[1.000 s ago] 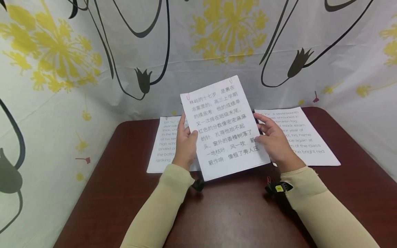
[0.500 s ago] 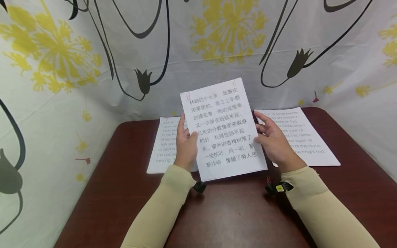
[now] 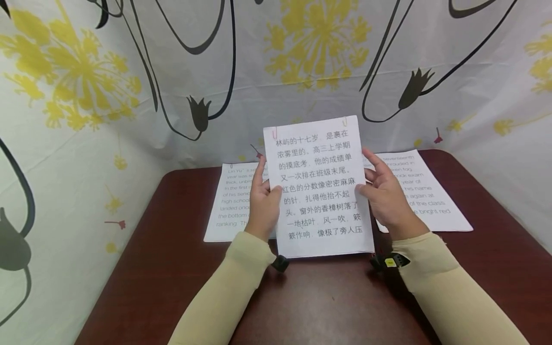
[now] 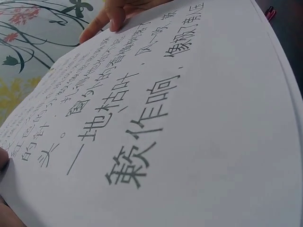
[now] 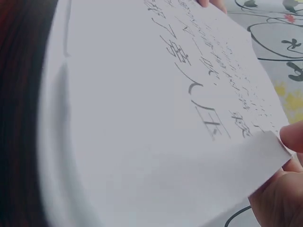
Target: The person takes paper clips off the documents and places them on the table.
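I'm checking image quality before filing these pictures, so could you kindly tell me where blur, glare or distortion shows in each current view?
Head view: the print on the held paper is legible, with a soft sheen on the brown table; left wrist view: steep perspective enlarges the nearer characters and crowds the farther ones; right wrist view: the paper's near edge, at left, is blurred.

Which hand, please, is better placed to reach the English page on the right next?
Likely the right hand: it overlaps that English page in the head view; the left hand is farther, though both hold the Chinese page.
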Tool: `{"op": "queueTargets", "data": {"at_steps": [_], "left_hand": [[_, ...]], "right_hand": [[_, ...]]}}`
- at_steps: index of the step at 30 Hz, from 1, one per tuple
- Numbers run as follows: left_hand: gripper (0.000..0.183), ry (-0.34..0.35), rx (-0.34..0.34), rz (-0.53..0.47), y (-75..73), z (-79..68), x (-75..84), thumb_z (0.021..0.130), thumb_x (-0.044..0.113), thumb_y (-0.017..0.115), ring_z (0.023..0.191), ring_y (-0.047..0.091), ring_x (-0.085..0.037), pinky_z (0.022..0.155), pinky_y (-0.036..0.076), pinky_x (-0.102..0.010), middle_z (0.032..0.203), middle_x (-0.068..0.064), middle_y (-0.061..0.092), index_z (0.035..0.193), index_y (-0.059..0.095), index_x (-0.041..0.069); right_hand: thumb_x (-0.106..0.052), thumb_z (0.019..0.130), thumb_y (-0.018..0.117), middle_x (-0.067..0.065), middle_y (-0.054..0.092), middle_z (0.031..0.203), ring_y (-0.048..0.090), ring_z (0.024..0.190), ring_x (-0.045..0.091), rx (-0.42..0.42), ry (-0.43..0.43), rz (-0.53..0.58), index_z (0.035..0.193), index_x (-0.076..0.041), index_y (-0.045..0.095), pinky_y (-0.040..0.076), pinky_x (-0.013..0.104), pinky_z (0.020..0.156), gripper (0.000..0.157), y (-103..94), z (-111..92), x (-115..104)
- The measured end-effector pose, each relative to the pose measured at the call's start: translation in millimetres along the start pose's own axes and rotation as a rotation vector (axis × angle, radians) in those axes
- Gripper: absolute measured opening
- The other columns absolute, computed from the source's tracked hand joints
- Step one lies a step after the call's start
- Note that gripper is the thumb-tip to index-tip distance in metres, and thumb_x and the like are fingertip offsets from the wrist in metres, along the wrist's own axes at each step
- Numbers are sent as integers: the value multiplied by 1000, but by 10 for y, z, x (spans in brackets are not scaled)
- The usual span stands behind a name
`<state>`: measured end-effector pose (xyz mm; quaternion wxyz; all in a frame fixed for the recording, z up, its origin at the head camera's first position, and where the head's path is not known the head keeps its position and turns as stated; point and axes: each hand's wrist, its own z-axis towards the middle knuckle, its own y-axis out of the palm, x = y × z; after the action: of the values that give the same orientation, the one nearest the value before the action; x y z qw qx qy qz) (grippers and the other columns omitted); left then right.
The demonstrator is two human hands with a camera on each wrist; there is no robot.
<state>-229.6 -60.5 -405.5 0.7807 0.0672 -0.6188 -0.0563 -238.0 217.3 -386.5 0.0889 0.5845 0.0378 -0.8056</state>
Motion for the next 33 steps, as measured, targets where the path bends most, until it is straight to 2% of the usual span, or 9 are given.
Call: {"op": "queueTargets", "data": {"at_steps": [7,14,23,33], "left_hand": [[83,21,-39,-12,20,-22,-10,105,-2,46,94,79,-31,76,67,-42,125,-7,75,165,20,50],[83,48,-53,-7,3,-29,33,107,2,45,94,79,-32,76,67,-43,126,-6,74,160,19,60],[82,114,-23,30,-53,-10,123,109,4,45,99,79,-29,78,66,-42,132,-3,72,161,16,60],[82,113,22,87,-78,-21,217,110,8,50,92,80,-28,71,67,-42,126,-2,73,162,15,61]], "right_hand": [[17,99,45,9,66,135,76,106,15,48,-26,30,169,-20,23,64,28,81,82,34,-25,-33],[16,99,48,5,70,129,76,104,14,85,-29,27,168,-19,29,64,26,80,79,64,-39,-36],[17,97,48,-1,73,123,77,99,14,79,-10,28,166,-18,32,64,27,79,79,130,-41,-57],[16,97,49,3,72,124,77,99,14,43,-29,-2,167,-15,30,64,26,79,78,144,-71,-35]]}}
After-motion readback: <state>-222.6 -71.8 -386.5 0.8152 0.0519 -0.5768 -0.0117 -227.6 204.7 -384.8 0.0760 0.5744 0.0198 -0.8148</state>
